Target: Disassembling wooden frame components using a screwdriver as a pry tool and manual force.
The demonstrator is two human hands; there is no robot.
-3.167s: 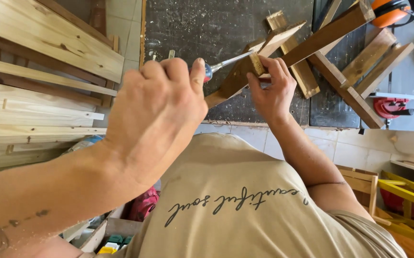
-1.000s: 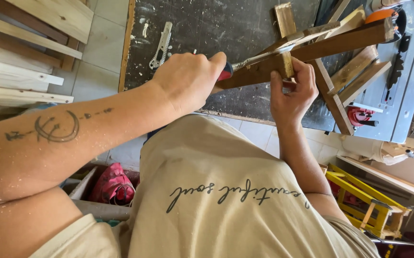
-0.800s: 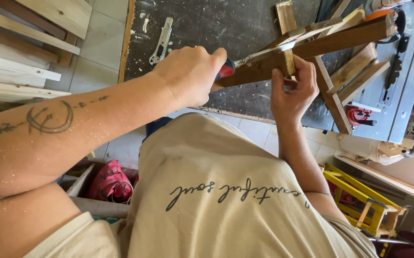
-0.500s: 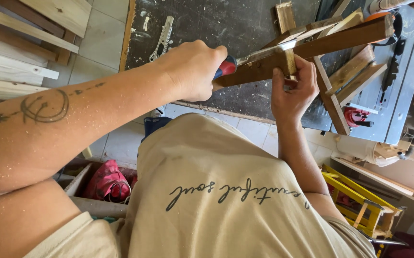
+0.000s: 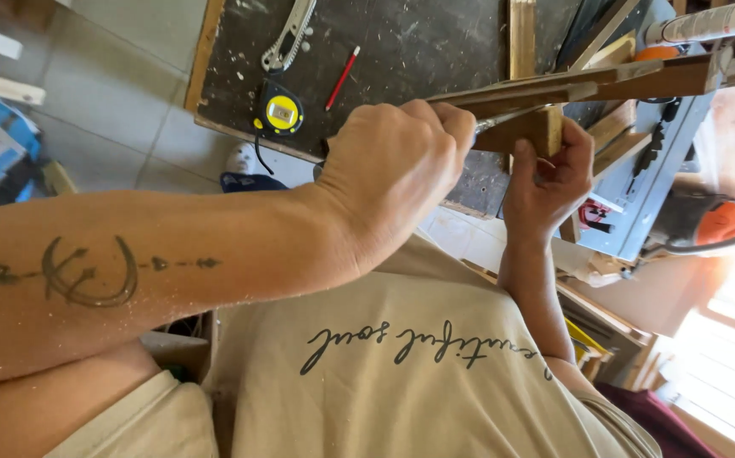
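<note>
Single head view, looking steeply down, close over hands and workbench (image 5: 401,59)

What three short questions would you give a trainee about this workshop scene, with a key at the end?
1. True or false: the left hand is closed around a metal-shafted tool.
2. What does the right hand grip? A) a small wooden block B) the tape measure C) a paint brush
3. What colour is the pencil that lies on the dark worktop?

Key: 1 true; 2 A; 3 red.
</note>
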